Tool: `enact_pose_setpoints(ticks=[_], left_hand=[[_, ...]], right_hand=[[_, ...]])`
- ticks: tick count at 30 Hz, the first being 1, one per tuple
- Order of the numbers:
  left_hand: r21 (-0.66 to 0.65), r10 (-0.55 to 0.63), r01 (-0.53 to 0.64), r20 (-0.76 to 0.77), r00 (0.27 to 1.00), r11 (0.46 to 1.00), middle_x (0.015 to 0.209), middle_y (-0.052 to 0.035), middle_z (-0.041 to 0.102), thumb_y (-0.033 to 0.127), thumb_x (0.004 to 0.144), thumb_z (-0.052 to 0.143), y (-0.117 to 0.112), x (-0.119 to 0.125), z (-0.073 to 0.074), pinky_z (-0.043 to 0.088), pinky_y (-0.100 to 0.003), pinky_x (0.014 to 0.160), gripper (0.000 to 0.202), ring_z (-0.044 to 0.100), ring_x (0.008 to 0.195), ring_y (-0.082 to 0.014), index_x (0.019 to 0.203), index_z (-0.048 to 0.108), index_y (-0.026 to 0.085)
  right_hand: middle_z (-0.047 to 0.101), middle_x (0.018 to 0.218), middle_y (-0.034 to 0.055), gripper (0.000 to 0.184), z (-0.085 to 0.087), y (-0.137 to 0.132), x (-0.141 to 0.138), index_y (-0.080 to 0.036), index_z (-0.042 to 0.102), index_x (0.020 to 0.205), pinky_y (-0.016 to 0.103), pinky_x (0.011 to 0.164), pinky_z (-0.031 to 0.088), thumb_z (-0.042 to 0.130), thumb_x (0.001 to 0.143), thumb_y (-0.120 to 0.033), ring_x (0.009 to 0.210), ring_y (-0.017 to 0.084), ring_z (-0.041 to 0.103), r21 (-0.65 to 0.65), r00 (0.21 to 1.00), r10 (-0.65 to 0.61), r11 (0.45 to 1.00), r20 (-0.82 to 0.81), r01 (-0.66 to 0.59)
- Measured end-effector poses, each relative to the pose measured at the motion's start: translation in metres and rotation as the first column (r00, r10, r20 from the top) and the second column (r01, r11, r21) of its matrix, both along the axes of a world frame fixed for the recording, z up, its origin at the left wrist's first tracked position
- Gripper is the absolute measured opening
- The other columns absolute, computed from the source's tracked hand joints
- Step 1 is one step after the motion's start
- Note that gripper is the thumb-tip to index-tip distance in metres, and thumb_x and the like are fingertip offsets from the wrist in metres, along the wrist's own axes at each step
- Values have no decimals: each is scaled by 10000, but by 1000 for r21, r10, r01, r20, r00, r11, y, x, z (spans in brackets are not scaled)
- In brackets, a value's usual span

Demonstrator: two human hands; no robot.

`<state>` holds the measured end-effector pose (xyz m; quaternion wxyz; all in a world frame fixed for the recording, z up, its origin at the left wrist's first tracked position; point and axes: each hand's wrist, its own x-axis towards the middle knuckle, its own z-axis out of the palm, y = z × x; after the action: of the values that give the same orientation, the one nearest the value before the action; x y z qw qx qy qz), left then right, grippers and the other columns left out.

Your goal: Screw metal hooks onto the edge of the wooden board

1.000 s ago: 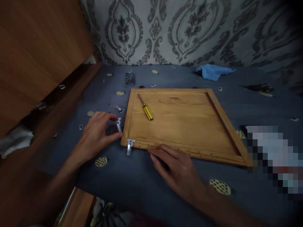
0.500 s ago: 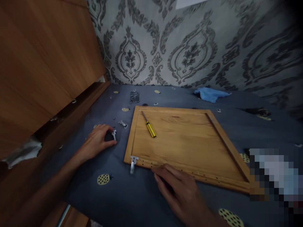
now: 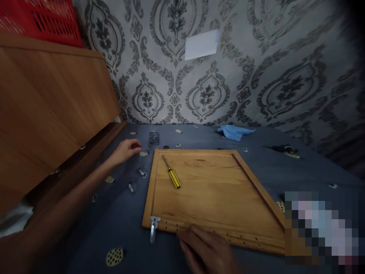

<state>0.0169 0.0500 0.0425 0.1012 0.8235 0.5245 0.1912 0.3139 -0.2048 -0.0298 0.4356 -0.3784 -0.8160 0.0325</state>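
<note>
My left hand (image 3: pixel 128 150) is over the cloth left of the panel, fingers bent with a gap at the thumb, holding nothing I can see. Just beyond it lies a cluster of dark metal hooks (image 3: pixel 154 138). Two small silver metal fittings, one nearer (image 3: pixel 130 187) and one farther (image 3: pixel 142 173), rest on the cloth below that hand. My right hand (image 3: pixel 207 247) is at the front edge of a framed wooden panel (image 3: pixel 205 190), fingertips pressed together; whatever they pinch is hidden. A similar silver fitting (image 3: pixel 153 228) sits at the panel's near left corner, overhanging the edge.
A yellow-and-black screwdriver (image 3: pixel 173 178) lies on the panel. Small holes run along the front rail. Behind are a blue cloth (image 3: pixel 235 132) and a dark object (image 3: pixel 285 148). A wooden cabinet (image 3: pixel 57 102) flanks the left, with a red basket (image 3: pixel 42 21) on top.
My left hand has moved away from the nearer loose fitting, farther back toward the hooks. The view has tilted up. My right hand stays at the panel's front edge.
</note>
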Motion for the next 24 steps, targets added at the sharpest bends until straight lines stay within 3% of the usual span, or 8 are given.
enact_pose_setpoints(ticks=[3,7,19,24], left_hand=[[54,20,-17,-60,998,998,1188,-92,702,392,1015,662,42,20,-10,611,-439,910,309,701,1032,-226,1206,669,149],[99,-3,18,-154,988,995,1290,-110,674,371,1016,663,67,38,-23,605,-472,962,327,685,1120,-250,1271,653,166],[178,14,31,-244,970,983,1314,-113,665,369,1015,664,72,42,-37,600,-482,975,334,678,1143,-257,1284,649,170],[207,21,20,-194,981,978,1276,-107,677,370,1016,663,63,29,-34,609,-466,949,324,688,1106,-247,1265,653,162]], right_hand=[[736,774,23,267,-9,1,3,-197,708,1000,213,570,539,499,956,-37,625,133,719,-11,1000,16,1000,8,-16],[729,785,26,238,-17,1,5,-189,705,1010,221,569,526,512,978,-54,631,133,712,5,1000,25,1000,16,-25],[703,669,13,363,-16,5,-5,-206,692,853,218,477,449,395,1040,-112,492,111,626,141,991,-81,985,-107,96],[725,733,21,290,-7,2,1,-199,707,940,229,551,511,456,989,-62,594,132,690,-6,1000,-2,1000,21,2]])
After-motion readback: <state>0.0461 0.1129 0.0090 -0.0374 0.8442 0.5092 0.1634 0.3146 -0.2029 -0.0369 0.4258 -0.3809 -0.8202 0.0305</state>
